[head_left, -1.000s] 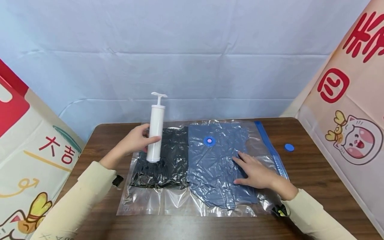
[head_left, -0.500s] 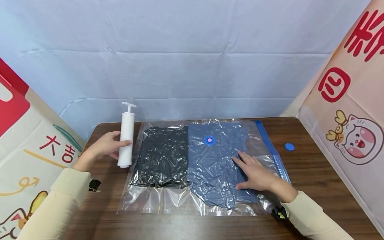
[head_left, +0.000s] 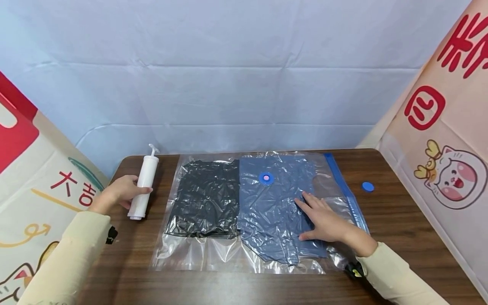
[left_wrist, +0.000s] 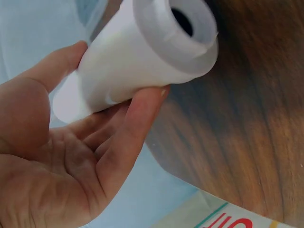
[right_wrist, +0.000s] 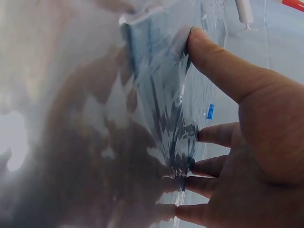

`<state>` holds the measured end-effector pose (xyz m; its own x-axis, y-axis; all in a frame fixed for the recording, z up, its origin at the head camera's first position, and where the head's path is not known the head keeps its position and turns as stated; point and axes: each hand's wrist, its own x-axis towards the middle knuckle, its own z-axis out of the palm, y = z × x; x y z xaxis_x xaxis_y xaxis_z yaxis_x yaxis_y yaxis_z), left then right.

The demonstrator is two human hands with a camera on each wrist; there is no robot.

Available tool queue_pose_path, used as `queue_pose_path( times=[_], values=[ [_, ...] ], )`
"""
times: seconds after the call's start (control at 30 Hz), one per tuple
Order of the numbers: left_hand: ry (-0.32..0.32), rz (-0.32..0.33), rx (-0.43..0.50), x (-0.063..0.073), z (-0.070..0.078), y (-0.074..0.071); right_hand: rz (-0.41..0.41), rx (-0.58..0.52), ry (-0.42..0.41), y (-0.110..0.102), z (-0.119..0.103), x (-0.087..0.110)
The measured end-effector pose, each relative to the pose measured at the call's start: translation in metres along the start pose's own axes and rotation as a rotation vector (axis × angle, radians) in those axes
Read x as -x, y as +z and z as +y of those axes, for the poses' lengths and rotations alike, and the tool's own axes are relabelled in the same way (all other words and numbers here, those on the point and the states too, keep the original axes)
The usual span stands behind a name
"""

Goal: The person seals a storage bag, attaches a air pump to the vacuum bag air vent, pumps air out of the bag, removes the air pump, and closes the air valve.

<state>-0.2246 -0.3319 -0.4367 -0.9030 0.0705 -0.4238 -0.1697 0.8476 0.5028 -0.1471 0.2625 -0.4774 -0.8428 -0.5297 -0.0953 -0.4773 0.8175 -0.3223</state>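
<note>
At the left of the table my left hand (head_left: pixel 123 189) holds a white hand pump (head_left: pixel 147 169) by its barrel, between thumb and fingers. The pump tilts, its T-handle away from me. In the left wrist view the pump's round open end (left_wrist: pixel 185 28) faces the camera. A clear vacuum storage bag (head_left: pixel 225 254) lies flat, with a folded black garment (head_left: pixel 206 197) and a blue garment (head_left: pixel 267 220) inside. Above the blue one sits a round blue valve (head_left: pixel 266 178). My right hand (head_left: pixel 324 218) rests on the bag's right part, fingers spread.
A small blue cap (head_left: pixel 367 187) lies on the wooden table (head_left: pixel 385 220), right of the bag. Along the bag's right edge runs a blue zip strip (head_left: pixel 340 178). Pale cloth (head_left: pixel 244 84) hangs behind, with printed panels (head_left: pixel 450 140) at both sides.
My left hand has carried the pump from above the black garment leftward, off the bag, and lowered and tilted it. My right hand has stayed almost in place.
</note>
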Motion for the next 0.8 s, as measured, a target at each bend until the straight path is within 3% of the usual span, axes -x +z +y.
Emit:
queue_pose_path(
  times=[0.27, 0.53, 0.8],
  values=[
    [-0.018, 0.041, -0.083, -0.008, 0.002, 0.006, -0.004, -0.004, 0.006, 0.001, 0.001, 0.001],
    [-0.077, 0.099, -0.336, -0.009, 0.012, 0.015, -0.01, -0.02, -0.003, 0.0, 0.001, 0.003],
    [-0.095, 0.099, -0.367, -0.008, 0.014, 0.022, -0.012, -0.019, -0.01, 0.0, 0.0, 0.003]
  ],
)
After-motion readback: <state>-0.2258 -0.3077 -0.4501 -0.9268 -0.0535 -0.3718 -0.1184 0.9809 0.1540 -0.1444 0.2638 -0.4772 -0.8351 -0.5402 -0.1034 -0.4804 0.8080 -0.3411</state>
